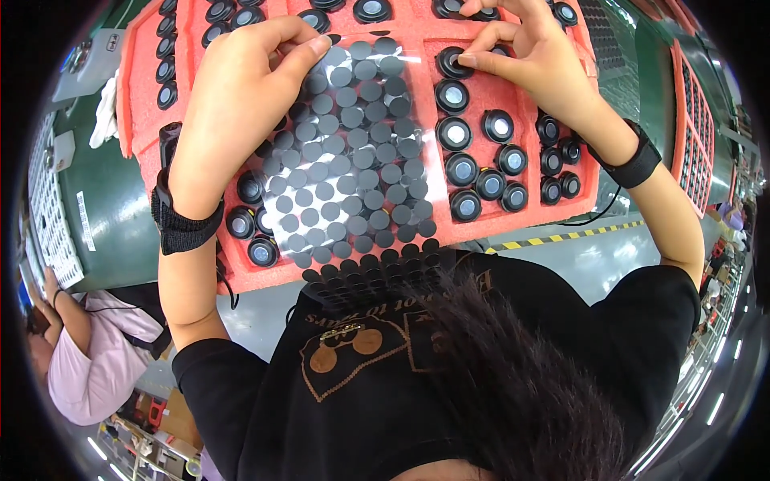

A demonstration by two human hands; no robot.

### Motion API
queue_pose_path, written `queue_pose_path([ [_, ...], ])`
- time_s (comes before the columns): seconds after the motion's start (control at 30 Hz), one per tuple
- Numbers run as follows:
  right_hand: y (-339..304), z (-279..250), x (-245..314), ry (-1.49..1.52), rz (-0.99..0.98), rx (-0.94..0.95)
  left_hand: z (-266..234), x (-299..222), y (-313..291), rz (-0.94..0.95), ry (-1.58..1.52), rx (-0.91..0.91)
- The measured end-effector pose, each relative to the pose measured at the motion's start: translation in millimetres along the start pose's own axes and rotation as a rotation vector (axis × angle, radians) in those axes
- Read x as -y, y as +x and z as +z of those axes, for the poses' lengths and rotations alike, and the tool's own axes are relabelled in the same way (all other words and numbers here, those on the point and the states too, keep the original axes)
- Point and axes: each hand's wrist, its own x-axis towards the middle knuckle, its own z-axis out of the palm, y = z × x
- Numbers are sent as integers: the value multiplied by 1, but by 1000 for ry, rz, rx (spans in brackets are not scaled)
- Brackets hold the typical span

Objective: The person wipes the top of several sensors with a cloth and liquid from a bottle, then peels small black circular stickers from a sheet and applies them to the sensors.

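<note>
A clear sheet (337,144) with rows of dark grey round stickers lies over the pink foam tray (561,207), its lower end bent down past the tray's near edge. At the sheet's far left corner, my left hand (261,76) is closed, thumb and forefinger pinched beside a dark sticker. My right hand (533,56) has its thumb and forefinger at a round black part like a small speaker (454,62) in the tray's middle-right compartment. Its other fingers reach over the parts behind. Whether a sticker is between the right fingertips is hidden.
Several similar black round parts (454,133) with pale centres sit in the tray's compartments, some under the sheet. Another pink foam tray (691,128) stands at the right on the green bench (112,200). A person in a pale top (88,353) is at the lower left.
</note>
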Motion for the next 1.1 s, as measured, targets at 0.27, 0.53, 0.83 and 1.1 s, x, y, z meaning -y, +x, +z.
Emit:
queue_pose_path([
  [0.27, 0, 6, -1, -152, -23, -31, 1, 4, 0, 12, -20, -19],
  [0.53, 12, 2, -26, -225, -600, -19, -2, 4, 1, 19, -2, -6],
  [0.83, -17, 6, -4, 198, 142, 56, -2, 8, 2, -3, 12, -19],
  [1.1, -18, 8, -4, 65, 204, 77, -3, 14, 3, 32, -5, -15],
])
